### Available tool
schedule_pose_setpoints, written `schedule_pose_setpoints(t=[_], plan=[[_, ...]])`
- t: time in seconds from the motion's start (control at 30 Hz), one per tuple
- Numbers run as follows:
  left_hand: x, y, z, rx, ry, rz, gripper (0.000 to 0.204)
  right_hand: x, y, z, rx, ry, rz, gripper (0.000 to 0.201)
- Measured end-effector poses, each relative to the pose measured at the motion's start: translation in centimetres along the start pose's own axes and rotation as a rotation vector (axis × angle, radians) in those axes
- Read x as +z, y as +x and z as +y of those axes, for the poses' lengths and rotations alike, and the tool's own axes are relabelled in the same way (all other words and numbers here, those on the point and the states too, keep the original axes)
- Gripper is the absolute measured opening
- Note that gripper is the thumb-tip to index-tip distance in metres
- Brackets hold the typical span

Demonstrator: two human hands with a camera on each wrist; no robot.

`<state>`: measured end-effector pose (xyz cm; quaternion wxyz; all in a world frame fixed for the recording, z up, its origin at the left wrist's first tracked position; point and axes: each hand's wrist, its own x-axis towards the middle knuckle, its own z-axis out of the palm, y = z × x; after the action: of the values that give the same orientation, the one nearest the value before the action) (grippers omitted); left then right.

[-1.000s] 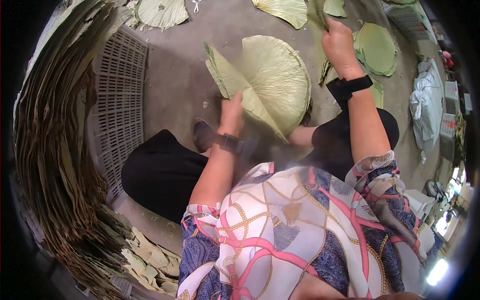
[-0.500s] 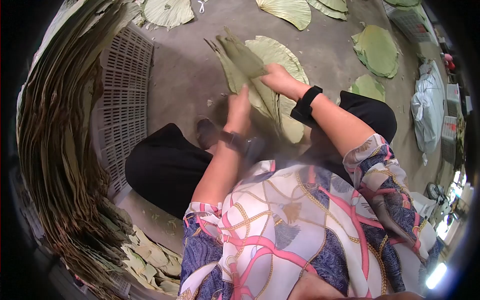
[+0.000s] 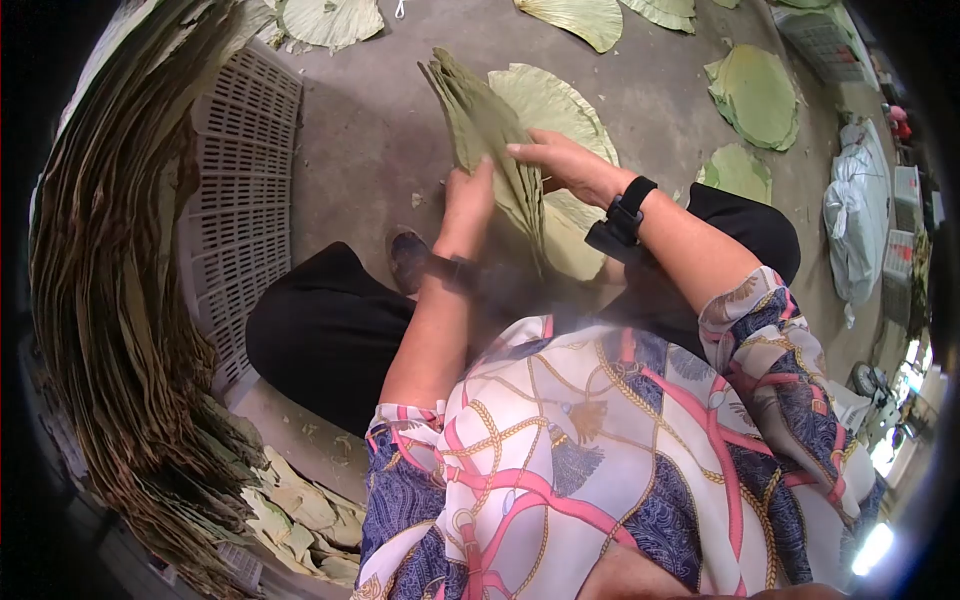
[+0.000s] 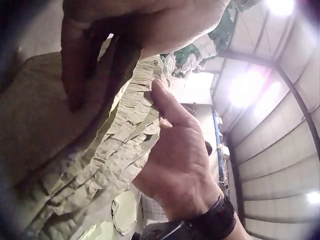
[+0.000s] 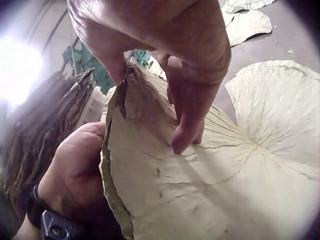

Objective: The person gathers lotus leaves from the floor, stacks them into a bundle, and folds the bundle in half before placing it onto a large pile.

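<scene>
A bundle of dried lotus leaves (image 3: 490, 130), folded and layered, stands upright between the two hands in the head view. My left hand (image 3: 468, 200) grips its near left side, thumb against the leaves. On the other side my right hand (image 3: 575, 168) straddles the bundle's edge. The right wrist view shows the right hand (image 5: 160, 35) with thumb on one side of the pale leaf (image 5: 150, 175) and fingers on the other, while the left hand (image 5: 75, 160) supports from below left. Wrinkled, stacked leaf edges (image 4: 120, 140) fill the left wrist view.
Another round leaf (image 3: 560, 105) lies on the floor behind the bundle. More leaf piles (image 3: 752, 97) lie at the right and far side. A tall stack of brown leaves (image 3: 120, 300) and a white plastic crate (image 3: 245, 200) stand at left. A white sack (image 3: 857, 215) lies at right.
My right hand came in from the far right carrying dark leaves and now holds the bundle beside the left hand. The open fan of leaves has been folded and gathered into a narrower upright bundle.
</scene>
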<state>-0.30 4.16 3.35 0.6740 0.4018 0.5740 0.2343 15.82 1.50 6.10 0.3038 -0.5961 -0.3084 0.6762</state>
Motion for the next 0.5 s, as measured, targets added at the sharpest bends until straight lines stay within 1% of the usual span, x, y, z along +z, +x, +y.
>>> schedule_pose_setpoints(t=[0.07, 0.13, 0.17, 0.2, 0.23, 0.27, 0.33, 0.37, 0.4, 0.47, 0.5], plan=[[0.0, 0.4, -0.4, -0.010, -0.016, -0.001, 0.058, 0.1, 0.1, 0.5, -0.003, 0.013, -0.015, 0.063], [-0.5, 1.7, -1.2, -0.060, 0.074, -0.093, 0.064, 0.2, 0.0, 0.9, -0.006, 0.025, -0.031, 0.065], [-0.4, 1.4, -1.1, -0.062, 0.076, -0.094, 0.064, 0.5, -0.4, 0.5, -0.040, -0.025, -0.046, 0.067], [-0.5, 1.0, -1.0, -0.033, -0.009, -0.144, 0.067, 0.9, -0.9, 0.2, -0.074, -0.075, -0.061, 0.068], [-0.4, 0.8, -0.8, -0.005, -0.095, -0.195, 0.069, 1.1, -1.3, -0.1, -0.045, -0.095, -0.021, 0.070], [-0.5, 0.8, -0.6, -0.006, -0.093, -0.196, 0.069, 0.9, -0.9, 0.5, -0.045, -0.093, -0.019, 0.070], [-0.8, 1.0, -0.3, -0.187, -0.260, -0.290, 0.071, 0.8, 0.8, 2.9, -0.328, -0.345, 0.009, 0.073], [-0.9, 0.0, 0.8, -0.205, -0.285, -0.327, 0.069, 1.3, 1.0, 3.4, -0.411, -0.381, 0.059, 0.073], [-0.9, 0.2, 0.5, -0.206, -0.285, -0.327, 0.069, 1.4, 1.1, 3.6, -0.411, -0.380, 0.058, 0.073], [-0.7, 0.4, 0.4, -0.173, -0.207, -0.313, 0.064, 1.7, 0.8, 3.9, -0.440, -0.543, 0.122, 0.069], [-0.6, 0.2, 0.6, -0.173, -0.207, -0.312, 0.064, 1.8, 0.6, 3.8, -0.462, -0.570, 0.128, 0.064]])
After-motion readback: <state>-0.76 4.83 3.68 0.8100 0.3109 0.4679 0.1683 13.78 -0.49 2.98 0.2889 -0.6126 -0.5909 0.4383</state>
